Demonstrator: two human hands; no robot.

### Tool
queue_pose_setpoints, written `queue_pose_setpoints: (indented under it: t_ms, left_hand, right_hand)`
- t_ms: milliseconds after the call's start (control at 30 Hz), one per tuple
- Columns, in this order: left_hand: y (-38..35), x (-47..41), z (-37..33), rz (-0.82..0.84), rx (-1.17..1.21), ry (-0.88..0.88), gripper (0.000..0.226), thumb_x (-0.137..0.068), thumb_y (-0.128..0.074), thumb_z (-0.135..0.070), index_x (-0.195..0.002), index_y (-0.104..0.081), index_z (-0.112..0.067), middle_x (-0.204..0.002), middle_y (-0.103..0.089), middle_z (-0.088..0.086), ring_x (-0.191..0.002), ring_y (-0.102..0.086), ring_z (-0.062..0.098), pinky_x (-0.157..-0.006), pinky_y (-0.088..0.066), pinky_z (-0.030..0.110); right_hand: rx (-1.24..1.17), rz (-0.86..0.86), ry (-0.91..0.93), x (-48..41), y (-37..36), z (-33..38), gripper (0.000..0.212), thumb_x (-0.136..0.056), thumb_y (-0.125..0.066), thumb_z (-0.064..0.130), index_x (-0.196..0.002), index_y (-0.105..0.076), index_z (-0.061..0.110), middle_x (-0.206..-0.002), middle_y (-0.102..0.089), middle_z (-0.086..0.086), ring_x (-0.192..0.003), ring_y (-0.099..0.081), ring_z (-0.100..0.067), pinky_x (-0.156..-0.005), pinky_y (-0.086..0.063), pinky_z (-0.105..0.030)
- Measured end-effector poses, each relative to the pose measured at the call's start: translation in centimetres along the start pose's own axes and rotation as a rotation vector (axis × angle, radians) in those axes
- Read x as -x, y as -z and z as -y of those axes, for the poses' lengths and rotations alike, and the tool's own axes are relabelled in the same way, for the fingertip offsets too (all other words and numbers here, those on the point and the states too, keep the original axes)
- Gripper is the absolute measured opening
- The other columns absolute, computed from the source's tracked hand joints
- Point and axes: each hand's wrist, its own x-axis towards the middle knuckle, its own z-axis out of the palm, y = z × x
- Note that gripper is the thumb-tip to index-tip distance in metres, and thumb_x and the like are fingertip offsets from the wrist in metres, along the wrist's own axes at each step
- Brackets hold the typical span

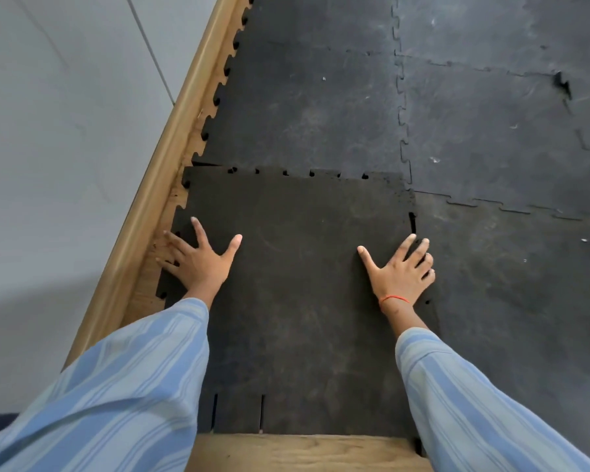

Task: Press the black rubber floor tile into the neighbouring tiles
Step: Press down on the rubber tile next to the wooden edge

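— Two palms down: our left hand (198,264) and right hand (401,272) lie flat, fingers spread, gripping nothing, on the black tile (297,301).

— We see its far edge riding over the next tile (304,107), its left edge beside the wooden skirting (157,185).

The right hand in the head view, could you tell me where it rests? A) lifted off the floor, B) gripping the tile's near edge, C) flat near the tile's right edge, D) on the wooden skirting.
C: the right hand lies flat with fingers spread by the right edge of the black rubber floor tile.
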Motion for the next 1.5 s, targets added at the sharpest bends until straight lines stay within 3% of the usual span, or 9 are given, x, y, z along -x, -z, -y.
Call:
queue_pose_setpoints:
  t_ms: [200,367,900,1133,1333,1500]
  left_hand:
    - [-0.4,-0.5,-0.1,-0.044,0.033,-0.031,0.106,-0.074,-0.032,-0.085,-0.153,0.001,-0.023,-0.156,0.004,0.031,-0.144,-0.004,0.046,-0.115,-0.012,0.056]
    - [-0.3,-1.5,0.5,-0.071,0.045,-0.068,0.107,-0.071,-0.035,-0.086,-0.153,-0.005,-0.024,-0.156,0.001,0.031,-0.144,-0.003,0.045,-0.115,-0.01,0.055]
    - [0.8,-1.6,0.5,0.002,-0.008,-0.081,0.107,-0.073,-0.041,-0.082,-0.153,-0.001,-0.023,-0.157,0.006,0.029,-0.145,0.001,0.044,-0.116,-0.011,0.054]
    - [1.0,-1.8,-0.1,0.036,0.019,-0.069,0.107,-0.073,-0.047,-0.08,-0.153,-0.002,-0.024,-0.158,0.008,0.026,-0.145,0.001,0.043,-0.116,-0.01,0.054]
    - [0.2,-1.7,0.2,0.035,-0.03,-0.116,0.102,-0.079,-0.032,-0.079,-0.152,0.009,-0.02,-0.154,0.017,0.031,-0.144,0.009,0.046,-0.116,-0.004,0.055]
    - [-0.9,-0.1,-1.0,-0.012,-0.063,-0.197,0.095,-0.084,-0.017,-0.076,-0.152,0.009,-0.014,-0.155,0.018,0.028,-0.144,0.017,0.04,-0.115,0.006,0.055]
  right_hand:
    - [-0.117,-0.036,-0.091,0.4,0.2,0.5,0.114,-0.068,-0.048,0.082,-0.148,-0.02,0.006,-0.153,-0.023,-0.021,-0.134,-0.027,-0.041,-0.108,-0.026,-0.052]
    - [-0.215,-0.035,-0.154,1.8,0.2,0.7,0.114,-0.067,-0.057,0.077,-0.149,-0.021,0.007,-0.154,-0.021,-0.018,-0.134,-0.025,-0.039,-0.111,-0.023,-0.051]
    - [-0.154,-0.008,-0.096,3.3,0.0,0.7,0.11,-0.075,-0.048,0.076,-0.149,-0.013,0.002,-0.157,-0.014,-0.022,-0.144,-0.013,-0.037,-0.12,-0.009,-0.049]
    - [-0.186,-0.003,-0.154,3.9,-0.5,0.1,0.105,-0.078,-0.049,0.071,-0.149,-0.015,0.002,-0.154,-0.017,-0.024,-0.141,-0.016,-0.04,-0.119,-0.015,-0.047]
    - [-0.061,0.071,-0.08,3.5,-0.8,0.1,0.101,-0.087,-0.038,0.067,-0.148,-0.004,-0.005,-0.158,-0.004,-0.026,-0.148,0.0,-0.035,-0.121,-0.002,-0.046]
    - [0.013,0.094,0.065,3.1,-1.5,-0.7,0.088,-0.092,-0.026,0.063,-0.15,0.001,0.002,-0.161,0.005,-0.017,-0.149,0.006,-0.026,-0.122,0.0,-0.045]
